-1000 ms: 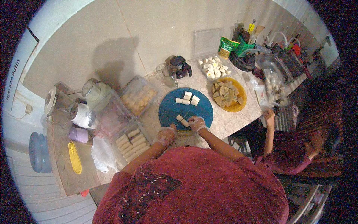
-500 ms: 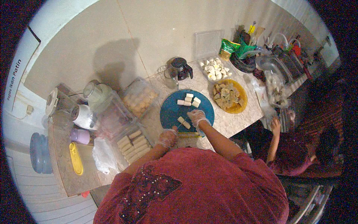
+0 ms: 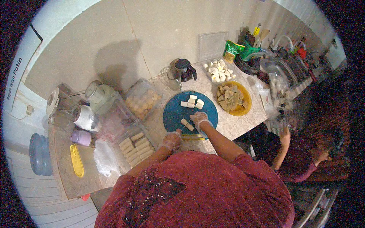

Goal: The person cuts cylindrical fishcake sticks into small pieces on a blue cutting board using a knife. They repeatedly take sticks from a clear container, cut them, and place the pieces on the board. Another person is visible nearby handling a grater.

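A blue round board lies before me on the counter. On it rests a pale cylindrical roll, marked by a cross-line near its middle. Several short white pieces sit at the board's far side. Both hands wear clear plastic gloves. My left hand is closed at the board's near-left edge, pinching the end of a thin pale strand that runs toward the roll. My right hand is closed just right of the roll, and the strand seems to reach its fingertips. What the strand is cannot be made out.
Left of the board stands a clear tray of long pale rolls, with a container of yellowish pieces behind it. To the right are a yellow plate and a tray of white chunks. Another person's arm shows at right.
My hands and the roll stay almost in place. The other person's hand at the right has moved up toward the clear bag on the counter edge.
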